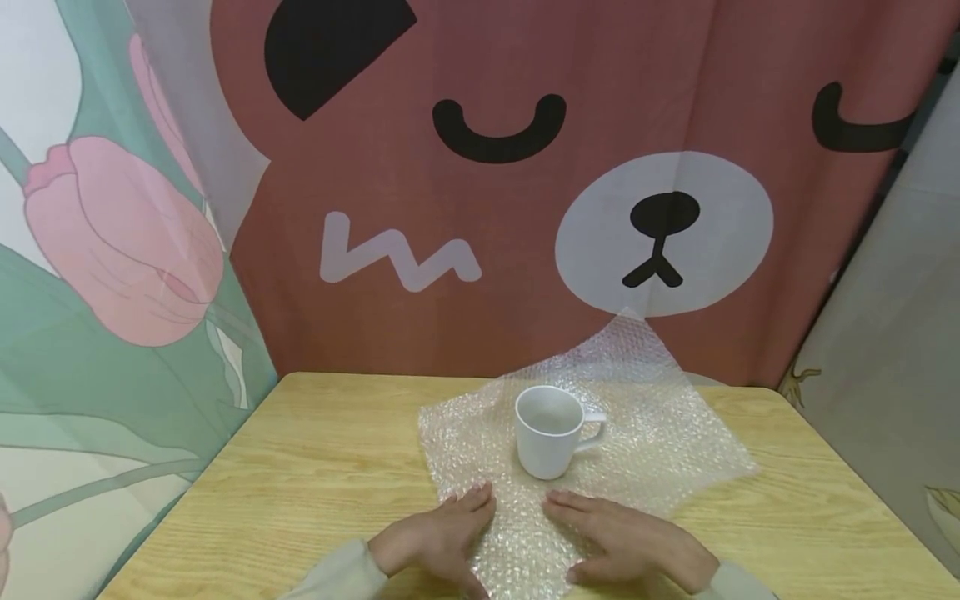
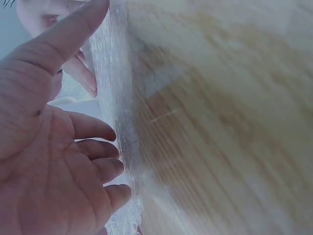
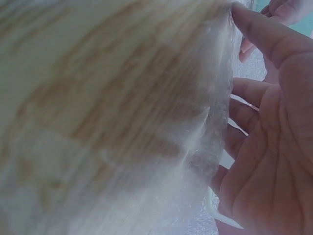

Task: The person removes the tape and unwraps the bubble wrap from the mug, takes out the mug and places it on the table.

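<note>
A white mug (image 1: pixel 546 442) stands upright on a sheet of clear bubble wrap (image 1: pixel 645 454), its handle turned to the right. My left hand (image 1: pixel 450 537) rests on the left side of the wrap's near part, in front of the mug. On the other side of that strip, my right hand (image 1: pixel 618 537) touches the wrap, fingertips pointing inward. Both hands have loosely extended fingers and stay apart from the mug. In the left wrist view, the fingertips (image 2: pixel 117 193) meet the wrap's surface. The right wrist view has the mug's handle (image 3: pixel 217 213) beside the palm.
Below everything lies a light wood-grain table (image 1: pixel 322 467). The wrap's far corner rises against a brown curtain (image 1: pixel 510 325) printed with a bear face. A floral curtain (image 1: pixel 112 250) hangs at the left, a pale one (image 1: pixel 892 350) at the right.
</note>
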`<act>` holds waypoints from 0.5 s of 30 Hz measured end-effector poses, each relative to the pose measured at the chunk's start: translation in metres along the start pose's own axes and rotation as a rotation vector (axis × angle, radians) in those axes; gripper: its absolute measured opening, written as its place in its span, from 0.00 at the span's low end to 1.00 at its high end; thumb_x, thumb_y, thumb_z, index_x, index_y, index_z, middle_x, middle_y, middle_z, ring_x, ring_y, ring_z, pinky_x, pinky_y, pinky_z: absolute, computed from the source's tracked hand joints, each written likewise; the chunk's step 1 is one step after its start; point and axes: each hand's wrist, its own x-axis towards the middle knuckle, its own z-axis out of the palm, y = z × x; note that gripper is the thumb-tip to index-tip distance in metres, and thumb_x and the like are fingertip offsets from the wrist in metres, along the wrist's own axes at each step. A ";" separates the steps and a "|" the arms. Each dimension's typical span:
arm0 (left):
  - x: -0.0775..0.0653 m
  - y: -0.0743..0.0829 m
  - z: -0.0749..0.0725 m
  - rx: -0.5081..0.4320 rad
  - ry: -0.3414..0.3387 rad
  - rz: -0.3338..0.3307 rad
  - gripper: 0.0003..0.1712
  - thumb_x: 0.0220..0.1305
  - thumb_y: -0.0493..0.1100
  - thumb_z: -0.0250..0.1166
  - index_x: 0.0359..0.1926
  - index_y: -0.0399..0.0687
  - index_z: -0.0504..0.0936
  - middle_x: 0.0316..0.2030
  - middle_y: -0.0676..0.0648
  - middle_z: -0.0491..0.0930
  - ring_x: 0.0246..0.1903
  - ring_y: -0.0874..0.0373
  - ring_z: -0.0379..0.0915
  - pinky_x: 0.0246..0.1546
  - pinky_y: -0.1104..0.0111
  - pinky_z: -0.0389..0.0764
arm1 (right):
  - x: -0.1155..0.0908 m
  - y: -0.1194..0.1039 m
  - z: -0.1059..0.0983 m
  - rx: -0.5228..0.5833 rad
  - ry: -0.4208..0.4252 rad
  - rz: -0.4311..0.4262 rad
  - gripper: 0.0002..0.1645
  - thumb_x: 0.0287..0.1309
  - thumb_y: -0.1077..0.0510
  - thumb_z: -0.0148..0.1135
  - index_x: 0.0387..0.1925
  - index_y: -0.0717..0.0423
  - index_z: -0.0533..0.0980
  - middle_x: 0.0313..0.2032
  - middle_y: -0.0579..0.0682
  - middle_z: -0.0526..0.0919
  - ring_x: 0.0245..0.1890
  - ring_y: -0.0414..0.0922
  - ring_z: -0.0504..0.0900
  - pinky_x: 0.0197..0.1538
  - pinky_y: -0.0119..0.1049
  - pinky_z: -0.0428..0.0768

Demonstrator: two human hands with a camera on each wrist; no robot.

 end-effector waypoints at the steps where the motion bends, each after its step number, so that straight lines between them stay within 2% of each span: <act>1: 0.000 0.000 0.000 -0.006 -0.005 -0.002 0.66 0.42 0.65 0.76 0.71 0.30 0.56 0.71 0.32 0.51 0.71 0.45 0.47 0.67 0.53 0.57 | 0.000 0.000 0.000 -0.002 -0.005 0.001 0.46 0.59 0.36 0.59 0.68 0.63 0.64 0.67 0.60 0.65 0.67 0.54 0.64 0.64 0.46 0.68; 15: -0.001 0.003 -0.004 -0.061 -0.042 -0.024 0.68 0.42 0.66 0.75 0.71 0.29 0.54 0.72 0.32 0.47 0.71 0.42 0.43 0.68 0.52 0.55 | 0.003 -0.001 -0.003 -0.013 -0.026 0.028 0.47 0.58 0.35 0.60 0.68 0.63 0.64 0.67 0.60 0.65 0.67 0.54 0.64 0.65 0.47 0.66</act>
